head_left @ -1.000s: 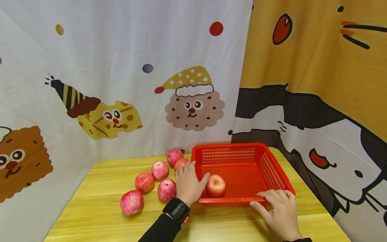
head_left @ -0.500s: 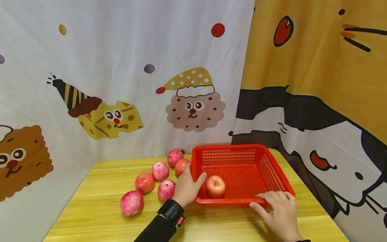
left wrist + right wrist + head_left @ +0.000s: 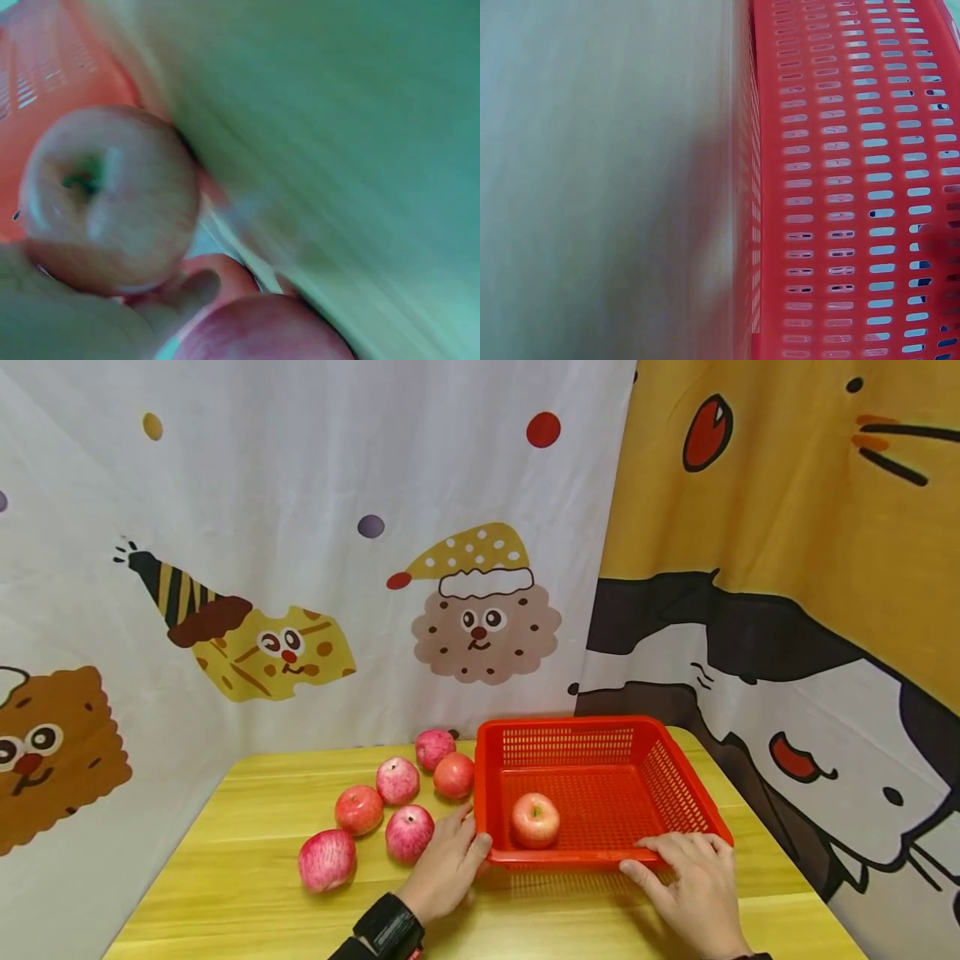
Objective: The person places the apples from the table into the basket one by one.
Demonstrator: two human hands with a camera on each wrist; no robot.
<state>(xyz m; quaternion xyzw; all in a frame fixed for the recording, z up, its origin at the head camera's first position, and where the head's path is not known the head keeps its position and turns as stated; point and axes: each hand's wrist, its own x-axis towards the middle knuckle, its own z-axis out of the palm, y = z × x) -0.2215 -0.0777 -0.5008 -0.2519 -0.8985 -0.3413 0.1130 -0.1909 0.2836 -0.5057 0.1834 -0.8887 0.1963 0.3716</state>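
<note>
My left hand (image 3: 444, 870) is at the front left corner of the red plastic basket (image 3: 600, 860), its thumb close to the rim and its fingers between the basket and a pink apple (image 3: 409, 833). In the blurred left wrist view, a pale red apple (image 3: 120, 210) with a green stem fills the foreground above that hand's fingers (image 3: 191, 296). With my right hand (image 3: 693, 885) I grip the basket's front rim near its right end, fingers over the edge and thumb outside. One apple (image 3: 536, 821) lies inside the basket, front left.
Several other apples lie left of the basket, among them a striped one (image 3: 327, 860) nearest the front and a redder one (image 3: 454, 775) beside the basket's left wall. A printed curtain (image 3: 300, 527) hangs behind the wooden table (image 3: 247, 827).
My left hand has drawn back from above the basket's left rim, moving down and left to the front corner. The right hand has stayed on the rim, and the apple inside the basket stays put.
</note>
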